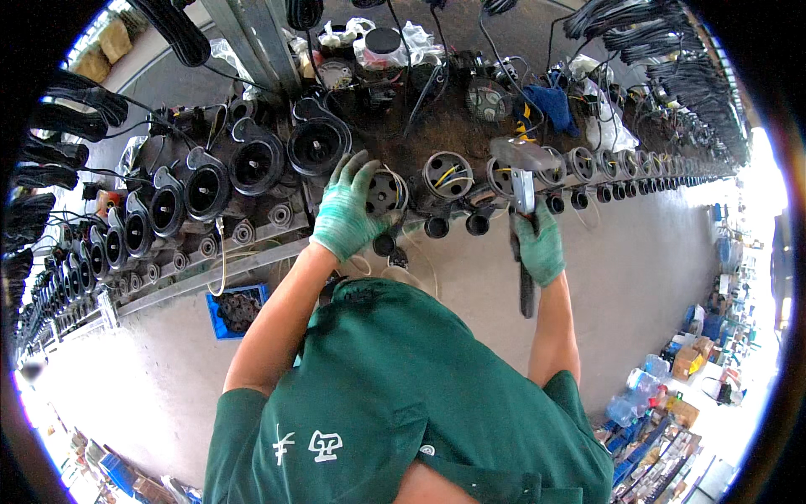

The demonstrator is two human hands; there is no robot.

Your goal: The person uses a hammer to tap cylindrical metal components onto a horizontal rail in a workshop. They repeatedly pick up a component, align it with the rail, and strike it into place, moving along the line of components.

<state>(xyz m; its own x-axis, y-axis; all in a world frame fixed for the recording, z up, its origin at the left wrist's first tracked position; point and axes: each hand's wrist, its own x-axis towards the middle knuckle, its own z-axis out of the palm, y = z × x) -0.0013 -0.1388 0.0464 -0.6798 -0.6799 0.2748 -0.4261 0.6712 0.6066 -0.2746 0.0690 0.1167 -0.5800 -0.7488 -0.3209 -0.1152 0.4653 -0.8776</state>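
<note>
My left hand (pixel 346 212), in a green and white glove, braces a round motor housing (pixel 386 192) on the bench edge. Its fingers lie along the housing's upper left and the thumb along its lower rim. Part of the housing is hidden under the hand. In my right hand (pixel 540 245), also gloved, is a hammer (pixel 522 191). The fingers wrap its dark handle, and the metal head is raised over the row of housings. Just left of the hammer, another round housing (pixel 447 175) shows yellow wires inside.
Black wheel-like parts with curved arms (pixel 256 161) line the bench to the left. More housings (pixel 581 163) run right. Coiled black cables (pixel 176 29) hang above. A blue cloth (pixel 552 107) lies at the back. Below the bench, a blue bin (pixel 217 317) holds dark parts.
</note>
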